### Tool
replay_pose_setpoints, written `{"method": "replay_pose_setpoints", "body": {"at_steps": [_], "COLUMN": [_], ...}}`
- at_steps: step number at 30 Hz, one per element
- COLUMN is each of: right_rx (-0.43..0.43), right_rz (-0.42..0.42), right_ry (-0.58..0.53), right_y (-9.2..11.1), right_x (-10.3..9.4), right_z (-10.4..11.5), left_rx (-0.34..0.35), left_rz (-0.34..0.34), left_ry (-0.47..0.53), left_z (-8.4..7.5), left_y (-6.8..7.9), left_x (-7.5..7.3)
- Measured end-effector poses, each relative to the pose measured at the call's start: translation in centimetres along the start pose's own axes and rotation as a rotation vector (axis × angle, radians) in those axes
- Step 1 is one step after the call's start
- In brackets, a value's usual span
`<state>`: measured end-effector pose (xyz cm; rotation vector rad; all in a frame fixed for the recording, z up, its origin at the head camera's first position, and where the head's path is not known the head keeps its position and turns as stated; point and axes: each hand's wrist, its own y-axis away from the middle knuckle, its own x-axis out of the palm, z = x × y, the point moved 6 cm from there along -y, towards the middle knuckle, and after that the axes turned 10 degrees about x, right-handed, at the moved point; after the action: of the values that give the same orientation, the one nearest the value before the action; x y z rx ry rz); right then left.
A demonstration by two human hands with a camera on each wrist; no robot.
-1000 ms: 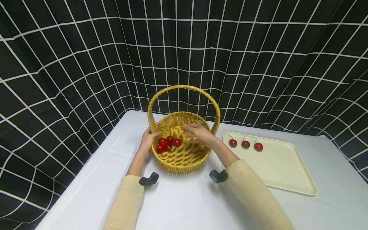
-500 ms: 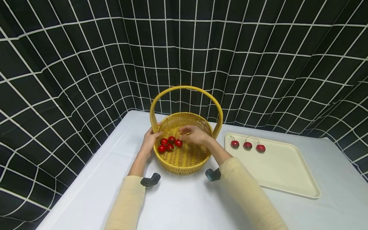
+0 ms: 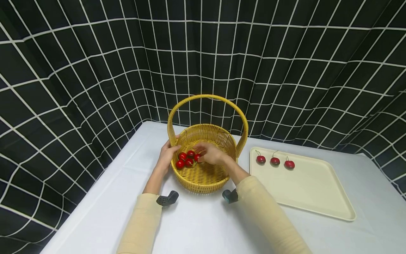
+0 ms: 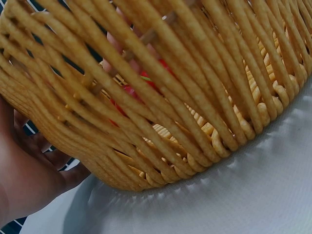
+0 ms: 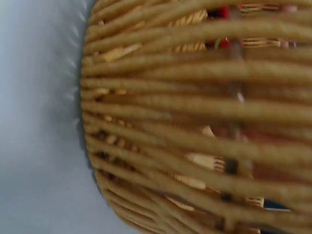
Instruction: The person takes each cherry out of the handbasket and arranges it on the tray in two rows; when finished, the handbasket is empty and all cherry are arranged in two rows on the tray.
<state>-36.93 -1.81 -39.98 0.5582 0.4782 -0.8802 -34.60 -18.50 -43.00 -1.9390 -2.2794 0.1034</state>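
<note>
A yellow wicker basket with a tall hoop handle stands on the white-covered table. My left hand grips its left side by the handle's foot, thumb over the rim and fingers outside; the left wrist view shows this hand against the weave. Several red cherries lie in the basket's left part. Inside it, my right hand has its thumb and fingertips right at the rightmost cherry, which they partly cover; I cannot tell whether they pinch it. In the right wrist view the basket wall hides most of that hand.
To the right lies a cream tray with 3 stemmed cherries in a row near its far left: a left one, a middle one and a right one. A black gridded curtain hangs behind the table.
My right hand has moved left and down inside the basket, from its right part to the rightmost cherry. The left hand keeps its grip on the basket. The head view has shifted slightly.
</note>
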Motion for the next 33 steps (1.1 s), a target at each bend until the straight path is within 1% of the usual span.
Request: {"method": "replay_pose_setpoints", "body": {"at_steps": [3,6,10,16,24,30,33], "right_rx": [-0.001,-0.003,0.026,0.064,0.041,0.059,0.082], "right_rz": [-0.023,-0.055,-0.076,-0.066,-0.07,-0.073,-0.052], "right_ry": [0.004,0.051,0.098,0.126,0.225,0.2,0.102], "right_y": [-0.3,-0.6,-0.5,-0.3,0.1,0.5,0.8], "right_x": [0.1,0.2,0.2,0.3,0.1,-0.3,-0.4], "right_z": [0.0,0.1,0.0,-0.4,-0.4,-0.5,-0.7], "left_rx": [0.001,0.006,0.01,0.01,0.01,-0.002,-0.008], "left_rz": [0.001,0.002,0.006,0.006,0.007,-0.004,-0.007], "left_ry": [0.001,0.002,0.004,0.005,0.009,-0.007,-0.014], "left_z": [-0.1,-0.1,-0.2,-0.1,0.0,-0.1,-0.1], "left_y": [-0.1,-0.1,-0.1,-0.1,0.0,0.0,0.0], "left_x": [0.1,0.1,0.2,0.2,0.2,0.1,0.1]}}
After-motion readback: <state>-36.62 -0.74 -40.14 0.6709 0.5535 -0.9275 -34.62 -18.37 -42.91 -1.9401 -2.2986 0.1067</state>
